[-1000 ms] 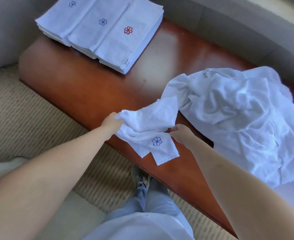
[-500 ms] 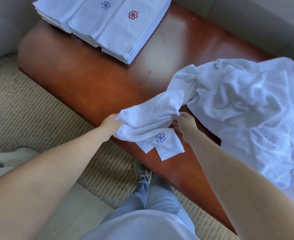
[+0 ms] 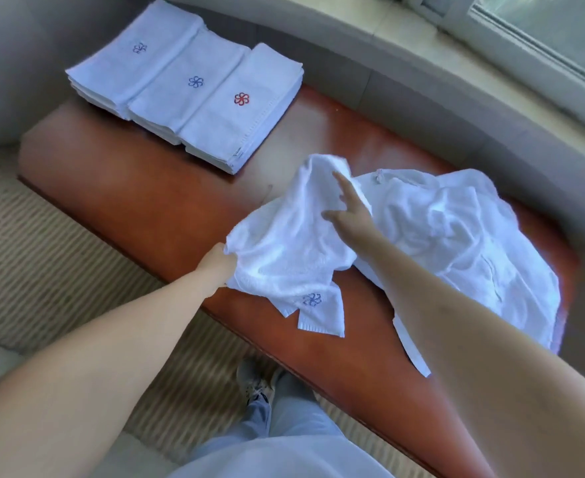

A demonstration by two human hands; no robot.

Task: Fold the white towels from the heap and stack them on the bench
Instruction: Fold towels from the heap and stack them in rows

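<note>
Where striped carpet (image 3: 60, 270) meets wooden bench (image 3: 139, 194), grey upholstery (image 3: 353, 63), window (image 3: 542, 32)

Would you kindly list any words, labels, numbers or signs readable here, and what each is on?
No readable text.
Folded towels: embroidered flower emblems, two blue, one red; no letters.
Towel in the hands: blue flower emblem.
Small tag on the folded stack's edge: too small to read.

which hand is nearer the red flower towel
Right. The right hand reaches up over the loose towel; the left hand grips its near edge, farther from the red flower towel.
</note>
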